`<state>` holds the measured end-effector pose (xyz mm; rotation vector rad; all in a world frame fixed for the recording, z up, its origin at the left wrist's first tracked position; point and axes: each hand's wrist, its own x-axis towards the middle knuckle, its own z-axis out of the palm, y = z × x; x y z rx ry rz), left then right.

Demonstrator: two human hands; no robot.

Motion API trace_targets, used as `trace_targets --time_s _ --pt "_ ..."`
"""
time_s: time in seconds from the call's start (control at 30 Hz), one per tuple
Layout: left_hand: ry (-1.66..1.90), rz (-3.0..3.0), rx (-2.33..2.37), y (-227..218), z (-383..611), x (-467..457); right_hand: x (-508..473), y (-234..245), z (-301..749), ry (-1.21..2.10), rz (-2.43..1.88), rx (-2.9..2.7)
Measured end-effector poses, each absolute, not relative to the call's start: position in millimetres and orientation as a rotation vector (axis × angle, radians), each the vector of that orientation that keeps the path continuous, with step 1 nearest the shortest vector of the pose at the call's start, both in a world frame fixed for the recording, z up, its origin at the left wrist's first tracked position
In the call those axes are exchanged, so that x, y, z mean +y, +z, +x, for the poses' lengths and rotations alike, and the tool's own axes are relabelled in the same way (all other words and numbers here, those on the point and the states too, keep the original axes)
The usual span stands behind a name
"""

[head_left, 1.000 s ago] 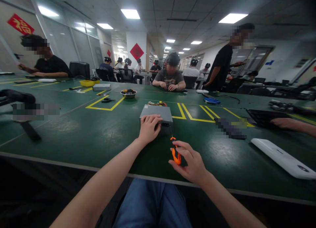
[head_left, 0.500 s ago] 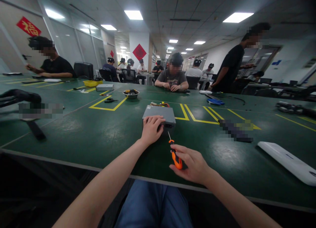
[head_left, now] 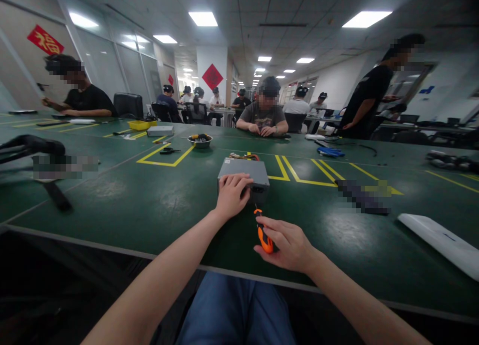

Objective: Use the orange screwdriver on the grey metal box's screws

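Observation:
A grey metal computer power supply (head_left: 249,168) lies on the green table in front of me, its cables bunched at the far side. My left hand (head_left: 232,195) is closed over its near left part, fingers across the top and near edge. In my right hand (head_left: 287,243) is an orange and black screwdriver (head_left: 265,240), held by the handle between thumb and fingers. The screwdriver's thin shaft points away from me, toward the near face of the power supply. Whether its tip touches the case I cannot tell.
A metal bowl (head_left: 200,142) with small items stands beyond the power supply. A white panel-like object (head_left: 437,240) lies at right, a blurred dark item (head_left: 361,198) beside it. Blue gloves or cloth (head_left: 330,151) lie farther off. One person (head_left: 262,116) sits opposite; another (head_left: 364,100) stands at right.
The screwdriver has moved slightly forward and left, closer to the power supply, and less of its shaft shows. My left hand stays on the case. The standing person has shifted right.

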<state>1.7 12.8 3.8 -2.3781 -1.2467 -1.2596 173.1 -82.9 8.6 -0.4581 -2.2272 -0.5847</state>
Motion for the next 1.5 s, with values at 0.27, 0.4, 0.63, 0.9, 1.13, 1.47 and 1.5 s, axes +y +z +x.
trace_targets --time_s 0.27,0.4,0.63,0.9,1.13,1.47,1.5 --pt "-1.268 -2.380 -1.234 3.8 1.5 12.7 -83.1 7.5 172.0 -0.603 -0.438 -2.239" --pt "-1.254 -2.379 -1.250 3.8 1.5 13.0 -82.5 7.5 171.0 -0.602 -0.451 -2.241" --pt "-1.253 -2.379 -1.257 3.9 2.3 12.9 -83.5 7.4 169.7 -0.607 -0.455 -2.239" --pt "-1.258 -2.382 -1.249 3.4 1.8 12.6 -83.2 6.2 168.7 -0.607 -0.459 -2.228" --pt "-1.266 -2.390 -1.242 4.3 1.7 11.8 -84.6 8.3 165.2 -0.665 -0.469 -2.344" --pt "-1.694 -2.231 -1.263 10.7 -4.4 6.7 -85.3 4.8 167.2 -0.465 -0.485 -2.316" --pt "-1.727 -2.238 -1.271 10.9 -5.1 6.4 -85.2 3.7 167.4 -0.445 -0.487 -2.297"
